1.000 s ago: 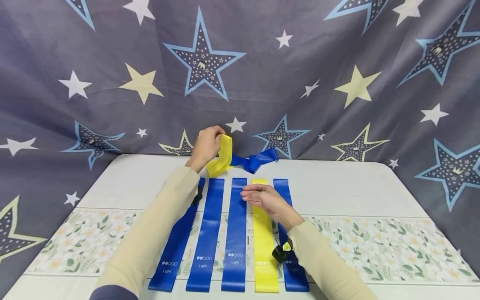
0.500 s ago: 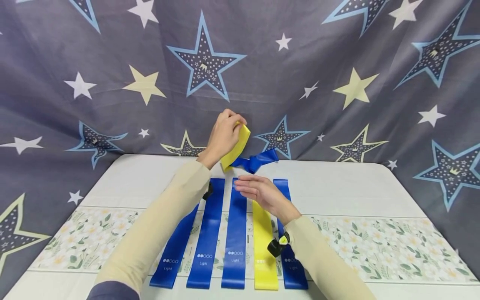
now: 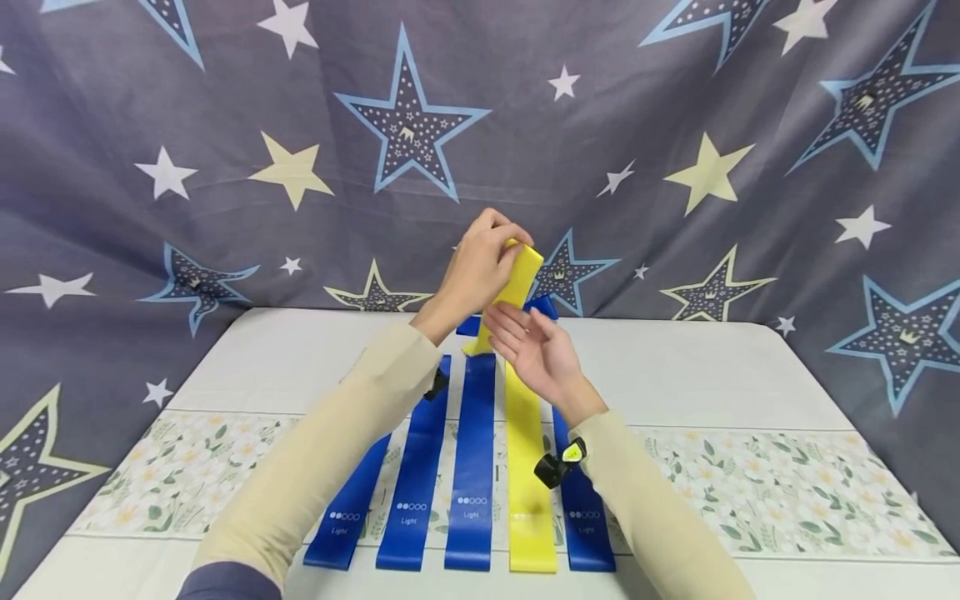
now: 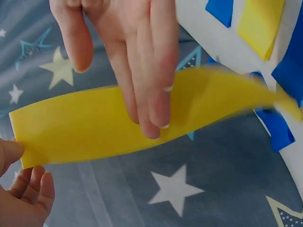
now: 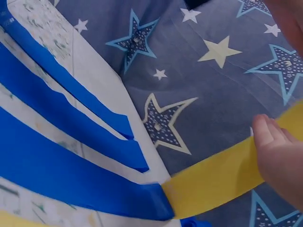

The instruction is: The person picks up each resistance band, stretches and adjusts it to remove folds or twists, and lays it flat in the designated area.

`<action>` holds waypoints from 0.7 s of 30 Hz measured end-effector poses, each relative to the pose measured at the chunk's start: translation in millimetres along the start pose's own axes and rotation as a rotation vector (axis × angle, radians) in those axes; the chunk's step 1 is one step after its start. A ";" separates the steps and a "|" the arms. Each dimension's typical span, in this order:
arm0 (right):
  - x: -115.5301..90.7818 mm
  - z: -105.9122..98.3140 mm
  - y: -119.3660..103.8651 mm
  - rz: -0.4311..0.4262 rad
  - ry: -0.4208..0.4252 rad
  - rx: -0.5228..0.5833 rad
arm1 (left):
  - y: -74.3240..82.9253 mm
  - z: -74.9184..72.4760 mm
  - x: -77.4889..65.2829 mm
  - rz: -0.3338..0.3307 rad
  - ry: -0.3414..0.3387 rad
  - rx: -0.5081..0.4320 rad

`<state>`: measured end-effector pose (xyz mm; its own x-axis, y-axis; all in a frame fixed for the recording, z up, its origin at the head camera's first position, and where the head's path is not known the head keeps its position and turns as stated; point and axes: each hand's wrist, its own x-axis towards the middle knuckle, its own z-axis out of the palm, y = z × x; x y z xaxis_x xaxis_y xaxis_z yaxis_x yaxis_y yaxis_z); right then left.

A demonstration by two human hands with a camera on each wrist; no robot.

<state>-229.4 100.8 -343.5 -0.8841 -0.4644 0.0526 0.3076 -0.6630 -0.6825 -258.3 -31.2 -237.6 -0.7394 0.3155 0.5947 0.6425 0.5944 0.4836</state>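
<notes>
My left hand (image 3: 480, 258) pinches the upper end of a yellow resistance band (image 3: 517, 287), which hangs down over the back of the table. In the left wrist view, thumb and fingers of that hand grip the band's end at the lower left. My right hand (image 3: 540, 350) lies against the band lower down, its fingers straight and palm turned inward. The right wrist view shows those fingers (image 5: 267, 132) across the yellow strip. Below the hands, a second yellow band (image 3: 528, 475) lies flat among several blue bands (image 3: 471, 450) marked "Light".
A knotted-looking blue band (image 3: 542, 307) lies at the table's back edge, partly behind the held band. The white table (image 3: 675, 375) carries a floral strip (image 3: 750, 492). A grey star-printed cloth (image 3: 600, 167) hangs behind.
My left hand has carried the yellow band to the right and upward. My right hand has risen, turned its palm and come against the band.
</notes>
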 end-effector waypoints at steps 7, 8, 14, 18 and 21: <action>-7.5 2.0 -17.7 -0.088 0.262 -0.337 | 17.5 -6.0 -0.2 0.042 0.005 0.006; -8.7 2.2 -19.3 -0.101 0.329 -0.413 | 19.7 -7.4 0.2 0.044 0.007 0.009; -12.0 0.8 -22.4 -0.188 0.580 -0.777 | 29.6 -15.1 3.6 0.062 0.018 0.002; -12.6 -2.7 -22.4 -0.182 0.520 -0.957 | 34.7 -19.4 5.5 0.077 0.022 -0.009; -14.4 -5.0 -22.0 -0.142 0.417 -1.002 | 38.8 -22.9 7.1 0.083 0.034 -0.024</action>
<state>-225.2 125.1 -332.9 -0.9966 -0.0605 0.0559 -0.0655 0.1715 -0.9830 -234.0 -22.9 -199.8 -0.6767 0.3369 0.6547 0.7059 0.5496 0.4468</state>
